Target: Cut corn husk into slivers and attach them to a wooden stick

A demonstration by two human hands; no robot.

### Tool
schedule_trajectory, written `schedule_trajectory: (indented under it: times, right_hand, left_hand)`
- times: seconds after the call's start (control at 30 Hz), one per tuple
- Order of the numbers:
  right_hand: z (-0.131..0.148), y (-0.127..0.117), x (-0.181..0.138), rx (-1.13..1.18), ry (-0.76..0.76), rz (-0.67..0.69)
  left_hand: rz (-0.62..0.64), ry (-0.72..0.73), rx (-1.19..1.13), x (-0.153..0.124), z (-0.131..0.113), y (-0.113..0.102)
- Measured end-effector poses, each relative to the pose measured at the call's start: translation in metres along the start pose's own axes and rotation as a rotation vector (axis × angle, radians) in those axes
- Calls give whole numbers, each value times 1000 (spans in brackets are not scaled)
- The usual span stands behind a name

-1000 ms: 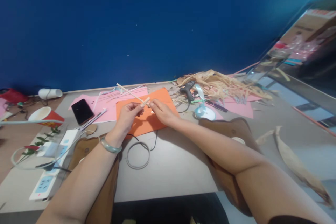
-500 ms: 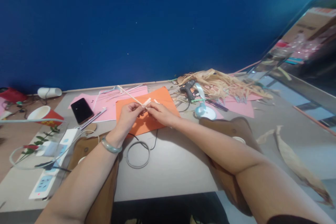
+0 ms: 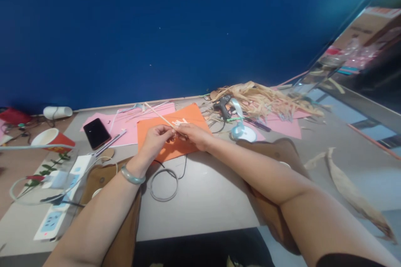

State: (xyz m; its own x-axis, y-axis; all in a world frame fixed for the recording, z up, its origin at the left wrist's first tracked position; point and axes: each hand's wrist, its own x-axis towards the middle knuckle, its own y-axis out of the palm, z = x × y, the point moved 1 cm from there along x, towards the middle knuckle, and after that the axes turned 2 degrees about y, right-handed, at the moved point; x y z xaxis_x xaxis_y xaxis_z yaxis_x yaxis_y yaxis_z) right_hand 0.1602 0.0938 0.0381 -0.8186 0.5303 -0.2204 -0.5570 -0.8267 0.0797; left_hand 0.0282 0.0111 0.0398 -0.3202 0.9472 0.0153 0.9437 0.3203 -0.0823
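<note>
My left hand [image 3: 155, 141] and my right hand [image 3: 194, 135] meet over an orange sheet of paper [image 3: 193, 115]. Both pinch a thin pale stick [image 3: 156, 115] that slants up and to the left from my fingers. Small pale strips [image 3: 179, 122] show just above my fingertips where the hands meet. A green bangle [image 3: 131, 176] sits on my left wrist.
Pink sheets [image 3: 131, 123] lie behind the orange one, with a black phone [image 3: 95, 132] and a red paper cup [image 3: 52, 137] to the left. A glue gun [image 3: 224, 106], blue ribbon spool [image 3: 242, 132] and heap of dried husks [image 3: 260, 100] lie right. A power strip [image 3: 59, 204] and wire loop [image 3: 164, 184] lie near.
Both hands stayed together on the stick. The short pale piece at my fingertips has shifted slightly lower and toward the right, nearer the orange paper.
</note>
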Motion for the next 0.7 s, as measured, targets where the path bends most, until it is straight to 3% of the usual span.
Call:
schedule_trajectory:
  times: [0.3,0.7]
  right_hand:
    - [8,3,-7,178,87,-6]
    - [13,-2,-8,247,145,15]
  left_hand:
    - [-1,29,9,1,-9,-4]
    - [49,70,7,-1,-17,-5]
